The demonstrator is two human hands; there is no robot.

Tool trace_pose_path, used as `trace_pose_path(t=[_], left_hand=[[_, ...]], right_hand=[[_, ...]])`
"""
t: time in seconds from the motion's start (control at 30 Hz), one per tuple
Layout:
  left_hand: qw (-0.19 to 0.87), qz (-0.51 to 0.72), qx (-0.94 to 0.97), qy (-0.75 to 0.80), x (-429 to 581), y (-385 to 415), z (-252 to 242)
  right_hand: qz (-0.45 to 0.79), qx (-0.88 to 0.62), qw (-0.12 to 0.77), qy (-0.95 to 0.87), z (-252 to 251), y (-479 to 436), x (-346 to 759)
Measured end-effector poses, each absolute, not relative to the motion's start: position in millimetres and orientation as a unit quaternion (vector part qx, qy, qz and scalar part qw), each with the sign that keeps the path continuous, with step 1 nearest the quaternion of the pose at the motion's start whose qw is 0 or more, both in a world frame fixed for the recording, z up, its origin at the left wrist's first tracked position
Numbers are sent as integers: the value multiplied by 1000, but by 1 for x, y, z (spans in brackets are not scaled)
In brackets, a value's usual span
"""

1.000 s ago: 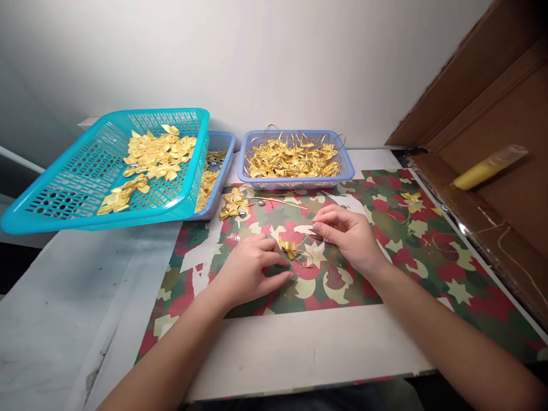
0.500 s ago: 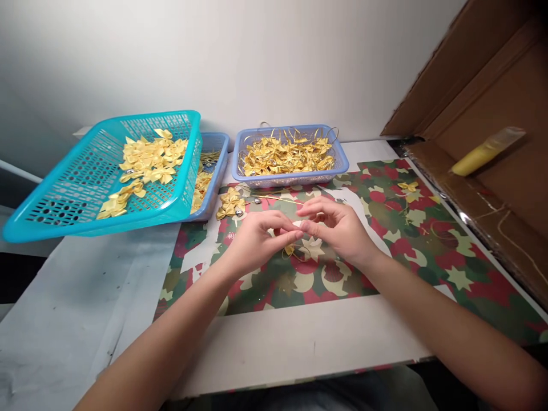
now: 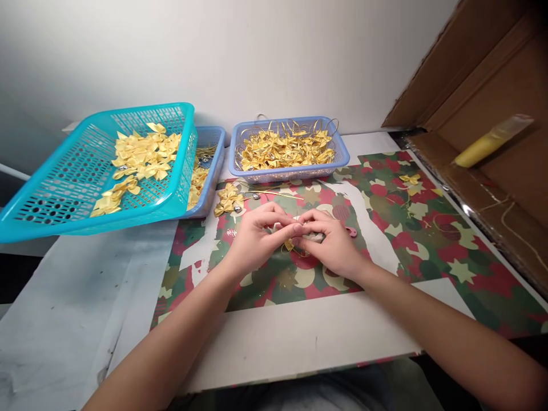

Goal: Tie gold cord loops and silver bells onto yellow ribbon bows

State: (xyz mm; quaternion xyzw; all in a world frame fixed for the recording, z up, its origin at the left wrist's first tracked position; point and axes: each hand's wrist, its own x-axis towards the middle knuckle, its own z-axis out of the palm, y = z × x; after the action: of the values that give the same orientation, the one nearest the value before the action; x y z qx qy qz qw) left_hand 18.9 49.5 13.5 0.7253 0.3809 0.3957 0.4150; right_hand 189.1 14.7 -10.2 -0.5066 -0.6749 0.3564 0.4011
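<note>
My left hand (image 3: 268,231) is closed in a pinch over the patterned sheet, thumb and forefinger together. Just below its fingertips hangs a small yellow ribbon bow (image 3: 289,245) with a thin gold cord looping under it. My right hand (image 3: 331,242) meets the left at the fingertips, its fingers bent and closed; what they grip is mostly hidden. A greyish piece (image 3: 315,236) shows between its fingers, too covered to name. Beside the right hand lies a small pink piece with a hole (image 3: 351,232). Left of the hands sit several yellow bows (image 3: 229,198) and small silver bells (image 3: 237,209).
A turquoise basket (image 3: 171,209) of yellow bows overlaps a blue basket (image 3: 216,171) at left. Another blue basket (image 3: 289,173) of corded bows stands at the back. Cardboard (image 3: 483,85) walls the right side, with a yellow-filled tube (image 3: 492,142). A loose bow (image 3: 410,179) lies at right.
My right hand has moved slightly left and down, its fingers curling in closer to the left hand. The pink piece and greyish piece now show. The camera view has shifted slightly.
</note>
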Motion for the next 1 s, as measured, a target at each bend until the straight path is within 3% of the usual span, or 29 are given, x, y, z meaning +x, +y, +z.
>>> trace_pose_path(t=[0.57, 1.0], left_hand=[[345, 475, 711, 386, 25, 59, 42], [364, 456, 716, 383, 36, 55, 49]], right_hand=[[303, -512, 368, -715, -17, 9, 189], [316, -506, 390, -702, -14, 10, 187]])
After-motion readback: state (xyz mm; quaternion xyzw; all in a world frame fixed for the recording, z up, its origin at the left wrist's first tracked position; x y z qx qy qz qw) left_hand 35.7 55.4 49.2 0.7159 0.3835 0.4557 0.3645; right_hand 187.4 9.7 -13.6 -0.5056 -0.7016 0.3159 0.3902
